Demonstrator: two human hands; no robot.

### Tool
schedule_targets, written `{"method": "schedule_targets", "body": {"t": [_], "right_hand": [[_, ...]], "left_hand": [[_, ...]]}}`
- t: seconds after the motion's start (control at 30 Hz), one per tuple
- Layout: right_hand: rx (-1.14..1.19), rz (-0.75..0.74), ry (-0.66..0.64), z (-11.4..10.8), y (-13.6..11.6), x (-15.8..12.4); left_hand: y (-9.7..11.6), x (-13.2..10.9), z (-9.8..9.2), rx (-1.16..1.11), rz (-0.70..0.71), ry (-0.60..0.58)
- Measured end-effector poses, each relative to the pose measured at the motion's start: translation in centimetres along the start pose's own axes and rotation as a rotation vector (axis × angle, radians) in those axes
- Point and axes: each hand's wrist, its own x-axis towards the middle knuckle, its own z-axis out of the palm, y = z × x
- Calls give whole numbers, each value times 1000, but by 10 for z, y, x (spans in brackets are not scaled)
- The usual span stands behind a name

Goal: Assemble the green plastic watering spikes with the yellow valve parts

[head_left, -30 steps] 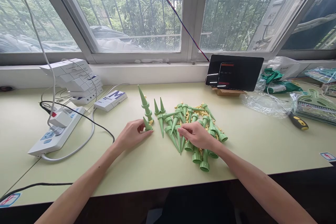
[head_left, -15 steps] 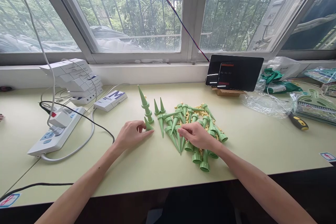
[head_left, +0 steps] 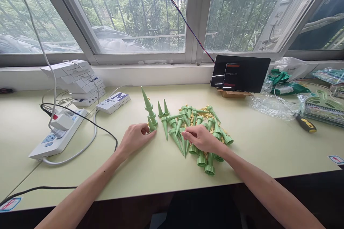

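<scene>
My left hand (head_left: 137, 134) is closed around a green plastic watering spike (head_left: 151, 125), which stands point up on the table, its lower part behind my fingers. Just behind it rises a row of upright green spikes (head_left: 147, 102), close together or stacked; I cannot tell which. Over the pile of green spikes (head_left: 209, 169), my right hand (head_left: 200, 137) has its thumb and fingers pinched together. Whatever they hold, if anything, is hidden. Small yellow pieces (head_left: 204, 111) lie among the heaped spikes.
At left are a power strip (head_left: 57, 137) with cables, a pile of white boxes (head_left: 77, 82) and a single white box (head_left: 114, 102). A dark tablet (head_left: 252, 75) leans at the back. To the right lie a screwdriver (head_left: 305, 124), plastic wrapping (head_left: 279, 107) and packaged green items (head_left: 322, 105).
The spike in my left hand has moved slightly away from me and stands straighter, close to the upright row. My right hand has stayed over the pile.
</scene>
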Motion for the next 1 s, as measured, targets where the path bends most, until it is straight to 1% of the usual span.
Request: {"method": "schedule_targets", "body": {"t": [0.27,0.53,0.77,0.83,0.9,1.0], "right_hand": [[-6,-2,-3,0,0,0],[-16,1,3,0,-1,0],[-13,-7,12,0,-1,0],[-14,-13,17,0,-1,0],[-13,-19,25,0,0,0],[-2,-27,40,-1,2,1]], "left_hand": [[1,1,3,-54,-77,-11],[1,1,4,-77,-69,-15],[6,0,4,-80,-61,26],[7,-1,4,-80,-33,57],[8,-2,4,-96,30,94],[10,-6,6,-159,214,104]]}}
